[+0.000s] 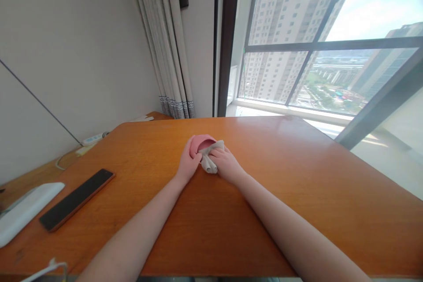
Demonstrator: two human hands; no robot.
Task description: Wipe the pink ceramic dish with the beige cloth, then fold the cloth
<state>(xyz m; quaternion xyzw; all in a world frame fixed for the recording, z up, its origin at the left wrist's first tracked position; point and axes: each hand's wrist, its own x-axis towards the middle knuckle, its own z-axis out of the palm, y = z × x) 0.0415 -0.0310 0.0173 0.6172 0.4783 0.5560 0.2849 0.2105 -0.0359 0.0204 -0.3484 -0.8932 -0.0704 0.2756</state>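
Note:
A small pink bowl-like vessel [198, 142] is tipped on its side over the middle of the wooden table, its opening turned towards me and to the right. My left hand [188, 162] is wrapped round its left side, thumb near the rim. In my right hand [227, 164] is a bunched light grey cloth [210, 165], pressed at the vessel's mouth. Part of the cloth hangs below the rim towards the tabletop. The right fingertips are partly hidden by the cloth.
On the left of the wooden table [297, 172] lie a black phone [77, 199] and a white device [31, 211]. A white cable [49, 269] lies at the near left edge. A power strip [93, 139] sits by the wall, and a curtain [172, 53] and window stand beyond.

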